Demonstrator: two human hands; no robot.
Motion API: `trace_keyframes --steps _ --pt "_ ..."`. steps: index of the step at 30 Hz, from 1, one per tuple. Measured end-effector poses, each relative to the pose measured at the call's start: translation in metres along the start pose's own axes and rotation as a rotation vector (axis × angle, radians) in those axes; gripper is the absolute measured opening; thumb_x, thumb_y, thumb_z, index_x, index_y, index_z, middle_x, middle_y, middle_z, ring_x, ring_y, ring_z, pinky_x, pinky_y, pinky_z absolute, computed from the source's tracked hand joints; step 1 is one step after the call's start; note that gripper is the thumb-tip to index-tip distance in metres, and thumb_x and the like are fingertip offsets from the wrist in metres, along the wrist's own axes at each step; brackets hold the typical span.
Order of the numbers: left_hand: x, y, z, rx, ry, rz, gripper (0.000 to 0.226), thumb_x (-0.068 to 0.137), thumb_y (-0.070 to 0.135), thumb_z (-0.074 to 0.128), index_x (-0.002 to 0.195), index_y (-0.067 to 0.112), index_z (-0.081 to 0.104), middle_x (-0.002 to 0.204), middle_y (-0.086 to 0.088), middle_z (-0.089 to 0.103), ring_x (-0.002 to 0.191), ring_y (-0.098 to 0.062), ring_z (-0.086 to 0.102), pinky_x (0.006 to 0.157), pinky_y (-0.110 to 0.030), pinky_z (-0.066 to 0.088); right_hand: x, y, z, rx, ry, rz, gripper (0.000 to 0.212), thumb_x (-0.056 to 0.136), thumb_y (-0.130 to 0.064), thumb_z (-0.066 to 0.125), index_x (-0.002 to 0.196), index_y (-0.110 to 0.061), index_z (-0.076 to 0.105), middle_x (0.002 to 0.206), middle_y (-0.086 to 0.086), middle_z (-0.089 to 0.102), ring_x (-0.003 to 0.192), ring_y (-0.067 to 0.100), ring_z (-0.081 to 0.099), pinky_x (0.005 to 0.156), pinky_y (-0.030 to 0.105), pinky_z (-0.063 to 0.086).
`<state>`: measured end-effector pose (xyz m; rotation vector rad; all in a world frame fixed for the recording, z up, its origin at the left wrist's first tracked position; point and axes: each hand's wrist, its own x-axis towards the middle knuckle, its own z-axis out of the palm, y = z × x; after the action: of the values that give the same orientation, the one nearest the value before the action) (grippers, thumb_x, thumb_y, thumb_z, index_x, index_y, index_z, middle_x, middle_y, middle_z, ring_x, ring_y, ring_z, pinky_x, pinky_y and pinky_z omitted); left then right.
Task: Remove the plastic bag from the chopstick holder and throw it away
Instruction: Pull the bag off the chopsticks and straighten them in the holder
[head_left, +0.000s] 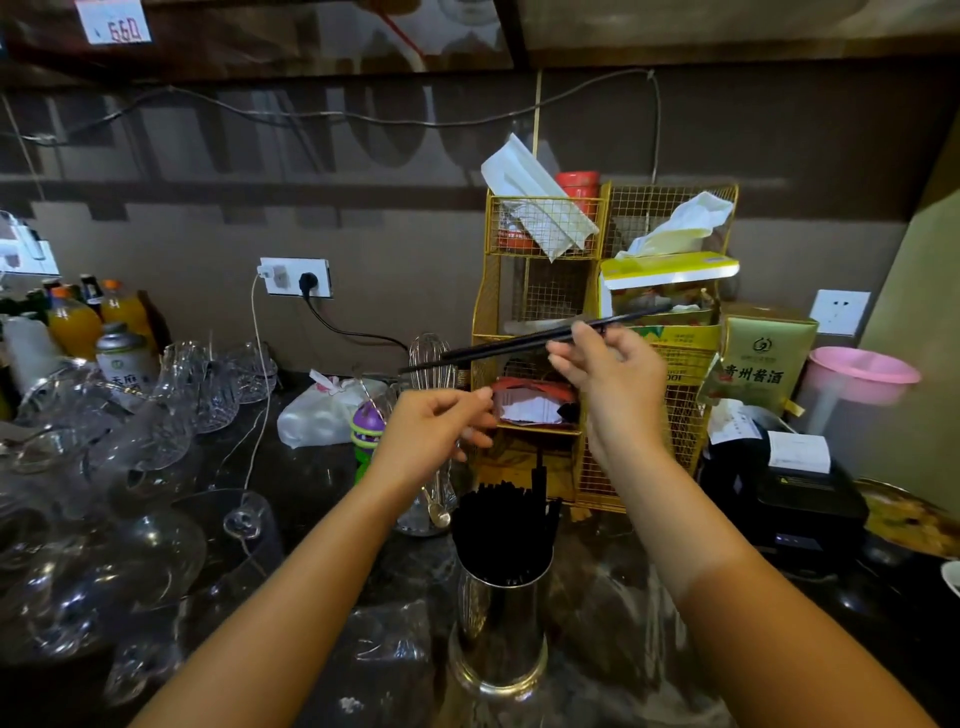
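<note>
A shiny steel chopstick holder (498, 631) stands on the dark counter in front of me, packed with black chopsticks (501, 535). My right hand (610, 384) is raised above it and pinches a pair of black chopsticks (498, 349) held nearly level, pointing left. My left hand (439, 428) hovers just left of it, fingers loosely curled, with nothing visible in it. A crumpled clear plastic bag (387, 654) lies on the counter left of the holder's base.
Several glasses and jugs (130, 467) crowd the left side. A gold wire rack (597, 353) with tissues and boxes stands behind the holder. A black receipt printer (795, 499) and pink pitcher (852, 384) sit right. A white bag (317, 415) lies behind.
</note>
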<state>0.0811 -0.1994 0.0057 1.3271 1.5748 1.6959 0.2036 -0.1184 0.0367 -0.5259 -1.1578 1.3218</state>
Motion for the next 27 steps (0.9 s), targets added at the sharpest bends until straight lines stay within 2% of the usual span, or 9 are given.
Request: trace_keyframes --steps 2,4,9,13,16,19,22,25,27 --pt "0.002 -0.005 0.002 -0.159 0.029 -0.079 0.011 0.085 0.024 0.053 0.083 0.022 0.063 0.083 0.003 0.068 0.066 -0.001 0.067 0.060 -0.016 0.054 -0.006 0.007 -0.001 0.137 0.040 0.140 0.016 0.086 -0.006 0.054 0.071 -0.011 0.054 0.068 0.004 0.061 0.054 0.004 0.066 0.056 0.014 0.056" --pt "0.006 -0.003 0.004 -0.305 0.084 -0.100 0.011 0.086 0.022 0.051 0.084 0.019 0.061 0.087 0.003 0.067 0.074 -0.002 0.068 0.068 -0.018 0.056 -0.013 0.015 -0.002 0.246 0.049 0.255 0.016 0.086 -0.003 0.054 0.071 -0.009 0.054 0.069 0.006 0.061 0.055 0.008 0.065 0.055 0.015 0.056" --pt "0.017 0.009 0.011 -0.579 0.256 -0.047 0.012 0.089 0.013 0.048 0.084 0.014 0.059 0.074 0.005 0.070 0.063 -0.001 0.067 0.064 -0.017 0.055 -0.025 0.035 0.002 0.433 0.054 0.450 0.009 0.085 -0.001 0.055 0.076 -0.004 0.056 0.070 0.008 0.058 0.048 0.006 0.063 0.049 0.014 0.054" --pt "0.028 0.017 0.008 -0.572 0.260 -0.013 0.012 0.087 0.010 0.050 0.084 0.015 0.060 0.062 0.007 0.073 0.068 -0.004 0.068 0.064 -0.017 0.056 -0.031 0.040 0.003 0.550 -0.012 0.610 0.005 0.084 -0.004 0.056 0.080 -0.002 0.059 0.070 0.009 0.060 0.044 0.006 0.062 0.044 0.013 0.051" --pt "0.033 0.033 0.000 -0.487 0.239 0.041 0.014 0.087 0.009 0.050 0.080 0.014 0.060 0.073 0.002 0.068 0.066 -0.006 0.068 0.060 -0.017 0.056 -0.029 0.041 -0.002 0.383 -0.100 0.667 0.009 0.082 -0.019 0.060 0.083 -0.010 0.060 0.067 0.003 0.064 0.055 0.009 0.061 0.044 0.017 0.050" --pt "0.040 0.049 -0.014 -0.338 0.181 0.105 0.014 0.087 0.007 0.050 0.079 0.014 0.060 0.078 -0.003 0.066 0.069 -0.010 0.068 0.055 -0.015 0.053 -0.019 0.039 -0.011 0.102 -0.144 0.602 0.022 0.082 -0.030 0.061 0.097 -0.015 0.056 0.086 0.004 0.064 0.074 0.014 0.060 0.062 0.025 0.052" --pt "0.043 0.055 -0.024 -0.190 0.105 0.155 0.014 0.084 0.006 0.053 0.077 0.014 0.062 0.067 0.001 0.071 0.067 -0.009 0.069 0.059 -0.017 0.056 -0.010 0.028 -0.018 -0.270 -0.255 0.415 0.043 0.086 -0.031 0.054 0.124 -0.013 0.044 0.110 0.006 0.060 0.090 0.015 0.057 0.079 0.029 0.049" --pt "0.037 0.046 -0.019 0.041 -0.059 0.143 0.015 0.081 0.002 0.055 0.077 0.014 0.063 0.057 0.006 0.071 0.062 -0.004 0.068 0.057 -0.015 0.055 -0.006 0.011 -0.015 -0.423 -0.382 0.143 0.050 0.089 -0.026 0.050 0.135 -0.019 0.031 0.107 -0.002 0.058 0.087 0.008 0.055 0.081 0.025 0.046" --pt "0.031 0.032 -0.011 0.116 -0.159 0.113 0.016 0.078 -0.001 0.057 0.077 0.013 0.065 0.060 0.005 0.070 0.061 -0.004 0.067 0.055 -0.015 0.053 -0.005 0.002 -0.009 -0.446 -0.463 0.000 0.055 0.089 -0.021 0.052 0.138 -0.024 0.028 0.123 0.005 0.053 0.094 0.008 0.056 0.084 0.024 0.046"
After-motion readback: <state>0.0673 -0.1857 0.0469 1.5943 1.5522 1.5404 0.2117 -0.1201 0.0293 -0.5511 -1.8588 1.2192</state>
